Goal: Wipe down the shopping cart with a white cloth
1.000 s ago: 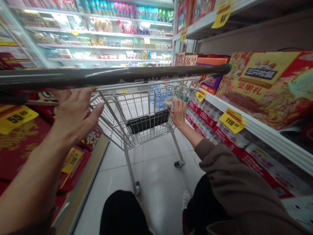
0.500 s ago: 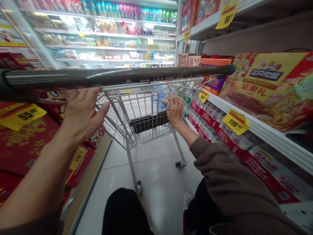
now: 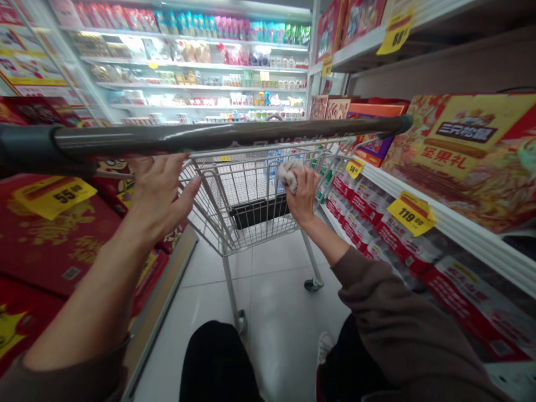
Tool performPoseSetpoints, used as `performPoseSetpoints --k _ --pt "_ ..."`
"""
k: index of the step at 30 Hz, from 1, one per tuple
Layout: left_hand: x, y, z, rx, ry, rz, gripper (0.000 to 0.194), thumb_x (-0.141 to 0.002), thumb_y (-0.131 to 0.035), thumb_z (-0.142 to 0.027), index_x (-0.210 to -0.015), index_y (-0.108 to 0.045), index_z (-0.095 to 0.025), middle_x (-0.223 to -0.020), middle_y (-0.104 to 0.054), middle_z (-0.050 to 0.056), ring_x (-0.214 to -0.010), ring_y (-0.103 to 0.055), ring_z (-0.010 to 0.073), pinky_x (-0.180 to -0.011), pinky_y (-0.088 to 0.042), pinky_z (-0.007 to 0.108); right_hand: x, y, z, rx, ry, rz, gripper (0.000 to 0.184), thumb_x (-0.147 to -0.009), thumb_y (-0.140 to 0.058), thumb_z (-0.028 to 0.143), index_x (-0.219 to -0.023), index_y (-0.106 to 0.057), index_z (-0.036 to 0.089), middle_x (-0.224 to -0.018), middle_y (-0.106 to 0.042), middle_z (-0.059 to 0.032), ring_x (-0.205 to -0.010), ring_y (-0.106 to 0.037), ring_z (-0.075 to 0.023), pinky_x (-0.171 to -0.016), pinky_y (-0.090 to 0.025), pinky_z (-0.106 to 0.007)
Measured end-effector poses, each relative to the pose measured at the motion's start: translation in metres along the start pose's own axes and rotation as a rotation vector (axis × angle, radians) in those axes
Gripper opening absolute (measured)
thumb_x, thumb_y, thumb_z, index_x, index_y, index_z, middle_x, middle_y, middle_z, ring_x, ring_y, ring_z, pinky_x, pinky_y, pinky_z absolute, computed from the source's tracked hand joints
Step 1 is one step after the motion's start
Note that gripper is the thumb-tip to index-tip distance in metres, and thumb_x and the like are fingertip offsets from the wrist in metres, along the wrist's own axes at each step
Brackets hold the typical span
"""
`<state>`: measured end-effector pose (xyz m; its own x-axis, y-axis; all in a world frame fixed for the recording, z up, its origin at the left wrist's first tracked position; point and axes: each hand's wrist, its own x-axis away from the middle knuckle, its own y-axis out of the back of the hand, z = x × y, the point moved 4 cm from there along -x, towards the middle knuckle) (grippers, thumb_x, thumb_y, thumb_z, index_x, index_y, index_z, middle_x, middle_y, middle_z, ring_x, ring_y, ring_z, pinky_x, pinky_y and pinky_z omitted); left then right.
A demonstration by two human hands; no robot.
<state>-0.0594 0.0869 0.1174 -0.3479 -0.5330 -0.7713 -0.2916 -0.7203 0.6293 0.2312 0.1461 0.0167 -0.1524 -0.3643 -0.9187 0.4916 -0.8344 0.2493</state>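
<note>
A metal wire shopping cart (image 3: 263,240) with a dark handlebar (image 3: 201,134) stands before me. Bunched in my right hand (image 3: 305,195) is a greyish-white cloth (image 3: 290,172), pressed against the near right side of the wire basket. Its fingers curl over the cloth. My left hand (image 3: 161,192) is just below the left part of the handlebar, beside the basket's left rim. Its thumb stands apart from stretched-out fingers, whose tips are partly hidden at the bar. A black panel (image 3: 263,211) lies across the basket's near end.
Shelves on the right carry gift boxes (image 3: 460,162), with packs of red-labelled bottles (image 3: 402,240) below. Red boxes (image 3: 54,240) on a low display flank my left arm. Refrigerated shelves (image 3: 201,64) stretch across the back. Tiled floor (image 3: 272,290) lies under the cart.
My right hand shifts the cloth slightly over the wire basket, and more of the cloth now shows. My left hand keeps its place by the handlebar. The whole view has drifted slightly left.
</note>
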Motion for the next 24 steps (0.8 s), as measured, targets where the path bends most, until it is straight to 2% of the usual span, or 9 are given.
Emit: performPoseSetpoints --k 3,6,11,14,16,18,21,24 --pt "0.0 0.002 -0.002 0.01 0.009 0.007 0.079 -0.097 -0.022 -0.065 -0.138 -0.054 -0.005 -0.126 -0.064 0.018 -0.126 -0.055 0.0346 -0.117 -0.033 0.058 -0.019 -0.004 0.02 -0.013 0.031 -0.055 0.032 -0.101 -0.046 0.036 -0.129 -0.058 0.024 -0.142 -0.046 -0.0121 -0.134 -0.042 -0.0265 -0.116 -0.038 -0.052" --pt "0.0 0.003 -0.003 0.014 0.03 0.017 0.075 -0.096 -0.026 -0.059 -0.139 -0.053 -0.004 -0.129 -0.062 0.019 -0.129 -0.053 0.0349 -0.118 -0.032 0.056 -0.019 -0.015 0.026 0.022 0.015 -0.013 0.033 -0.101 -0.043 0.029 -0.13 -0.058 0.023 -0.145 -0.044 -0.0134 -0.137 -0.038 -0.0282 -0.116 -0.037 -0.055" --pt "0.0 0.006 -0.006 0.025 0.057 0.058 0.067 -0.095 -0.032 -0.052 -0.14 -0.052 -0.006 -0.13 -0.061 0.018 -0.129 -0.052 0.034 -0.118 -0.033 0.053 0.024 -0.035 0.012 0.148 0.002 0.245 0.032 -0.098 -0.047 0.023 -0.126 -0.062 0.021 -0.143 -0.052 -0.0142 -0.127 -0.043 -0.0303 -0.106 -0.045 -0.05" --pt "0.001 0.006 -0.005 0.03 0.069 0.067 0.066 -0.096 -0.032 -0.05 -0.141 -0.051 -0.007 -0.131 -0.061 0.017 -0.128 -0.053 0.0331 -0.118 -0.035 0.052 0.05 -0.039 0.002 0.178 0.03 0.42 0.033 -0.096 -0.051 0.023 -0.126 -0.063 0.022 -0.143 -0.055 -0.0132 -0.127 -0.043 -0.0324 -0.099 -0.048 -0.049" --pt "0.001 0.005 -0.004 0.028 0.07 0.057 0.064 -0.096 -0.033 -0.051 -0.14 -0.052 -0.008 -0.13 -0.062 0.015 -0.127 -0.054 0.0324 -0.118 -0.035 0.053 0.057 -0.036 0.0 0.165 0.033 0.483 0.033 -0.095 -0.053 0.022 -0.126 -0.063 0.022 -0.141 -0.056 -0.0135 -0.127 -0.043 -0.0319 -0.098 -0.048 -0.048" --pt "0.001 0.004 -0.003 0.025 0.075 0.037 0.063 -0.096 -0.035 -0.052 -0.138 -0.053 -0.009 -0.129 -0.063 0.015 -0.125 -0.054 0.0326 -0.117 -0.035 0.054 0.053 -0.03 0.004 0.117 0.017 0.456 0.031 -0.094 -0.054 0.024 -0.123 -0.064 0.021 -0.138 -0.057 -0.0138 -0.126 -0.045 -0.0302 -0.101 -0.047 -0.046" --pt "0.002 0.002 -0.001 0.043 0.079 0.009 0.059 -0.095 -0.04 -0.052 -0.136 -0.054 -0.012 -0.127 -0.064 0.014 -0.123 -0.054 0.0326 -0.115 -0.037 0.054 0.031 -0.016 0.023 0.018 0.004 0.268 0.027 -0.095 -0.053 0.027 -0.119 -0.065 0.022 -0.137 -0.054 -0.0136 -0.126 -0.045 -0.0289 -0.109 -0.043 -0.049" --pt "0.002 0.002 -0.001 0.068 0.08 -0.004 0.057 -0.095 -0.043 -0.052 -0.137 -0.054 -0.015 -0.126 -0.064 0.012 -0.123 -0.054 0.0317 -0.116 -0.036 0.053 0.003 -0.008 0.048 -0.04 0.03 0.106 0.031 -0.098 -0.046 0.025 -0.123 -0.064 0.024 -0.141 -0.049 -0.0121 -0.134 -0.039 -0.0288 -0.117 -0.035 -0.052"
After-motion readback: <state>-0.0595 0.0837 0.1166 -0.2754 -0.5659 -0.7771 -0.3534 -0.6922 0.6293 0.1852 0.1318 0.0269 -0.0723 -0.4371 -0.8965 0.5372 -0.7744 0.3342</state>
